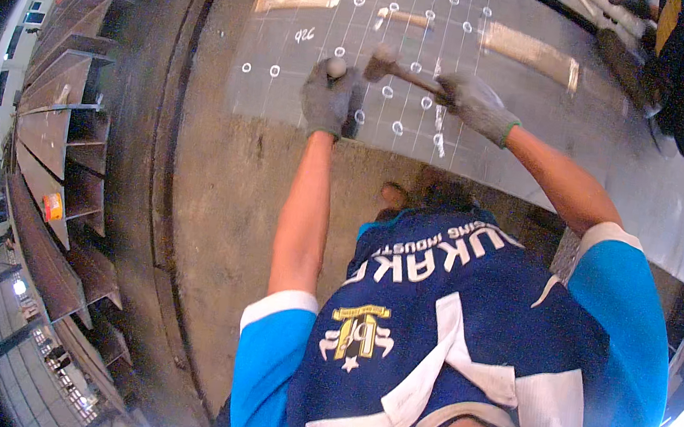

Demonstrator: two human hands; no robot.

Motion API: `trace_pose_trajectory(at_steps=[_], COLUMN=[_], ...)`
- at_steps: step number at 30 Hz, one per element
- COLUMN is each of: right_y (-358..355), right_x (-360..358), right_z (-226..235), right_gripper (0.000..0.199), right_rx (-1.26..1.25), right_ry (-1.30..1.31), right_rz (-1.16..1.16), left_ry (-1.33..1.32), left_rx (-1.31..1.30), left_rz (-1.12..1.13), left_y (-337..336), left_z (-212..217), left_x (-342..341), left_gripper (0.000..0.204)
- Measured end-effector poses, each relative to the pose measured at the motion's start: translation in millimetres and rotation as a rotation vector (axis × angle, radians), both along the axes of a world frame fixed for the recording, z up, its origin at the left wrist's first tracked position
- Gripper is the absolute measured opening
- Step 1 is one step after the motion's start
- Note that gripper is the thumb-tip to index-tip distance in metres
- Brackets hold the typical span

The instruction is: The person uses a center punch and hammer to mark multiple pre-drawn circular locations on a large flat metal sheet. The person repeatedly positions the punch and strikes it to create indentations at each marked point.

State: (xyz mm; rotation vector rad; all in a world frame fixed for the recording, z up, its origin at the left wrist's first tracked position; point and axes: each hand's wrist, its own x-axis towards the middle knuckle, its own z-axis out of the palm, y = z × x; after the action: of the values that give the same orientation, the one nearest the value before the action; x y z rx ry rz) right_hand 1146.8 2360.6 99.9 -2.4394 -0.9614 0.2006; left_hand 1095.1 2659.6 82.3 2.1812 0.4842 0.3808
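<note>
My gloved left hand [327, 106] is closed around an upright tool, probably a center punch [337, 68], whose round metal top shows above the fingers. The rest of it is hidden in the glove. My right hand [475, 106], also in a grey glove, grips a hammer [416, 77] by its handle. The slightly blurred hammer head is just right of the punch top, apart from it. Both hands are over a grey metal plate [275, 101] marked with white lines and small circles, the left one near its close edge.
Two pale brown strips [298, 0] lie on the plate, with a small wooden-handled tool [406, 18] between them. Another person in dark clothing [678, 85] is at the upper right. Several steel beams [64, 91] line the left side, beyond a long dark bar [171, 131] on the floor.
</note>
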Motion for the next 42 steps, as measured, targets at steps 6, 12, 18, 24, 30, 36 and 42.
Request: trace_pose_trajectory(at_steps=[6, 12, 18, 24, 30, 36, 42], right_y=[-69, -86, -80, -80, -77, -82, -56], right_x=[-32, -49, -47, -48, -46, -49, -18], right_z=[-3, -20, -15, -13, -11, -15, 21], right_gripper=[0.024, 0.025, 0.022, 0.020, 0.020, 0.019, 0.026], right_rx=[-0.182, -0.218, -0.255, -0.284, -0.305, -0.275, 0.016], right_ry=[0.075, 0.189, 0.063, 0.146, 0.183, 0.212, -0.145], right_rz=[-0.206, -0.365, -0.301, -0.340, -0.354, -0.355, -0.103], left_ry=[-0.188, -0.112, -0.072, -0.095, -0.102, -0.102, -0.015], left_rx=[-0.562, -0.319, -0.427, -0.443, -0.422, -0.469, -0.223], left_rz=[0.277, 0.179, 0.072, 0.033, 0.039, 0.029, 0.044], left_y=[16, -8, -30, -35, -33, -38, -44], left_z=[8, 6, -6, -11, -22, -12, -1], left_x=[-7, 13, 47, 58, 59, 58, 52], left_gripper=[0.021, 0.034, 0.032, 0.030, 0.030, 0.032, 0.039])
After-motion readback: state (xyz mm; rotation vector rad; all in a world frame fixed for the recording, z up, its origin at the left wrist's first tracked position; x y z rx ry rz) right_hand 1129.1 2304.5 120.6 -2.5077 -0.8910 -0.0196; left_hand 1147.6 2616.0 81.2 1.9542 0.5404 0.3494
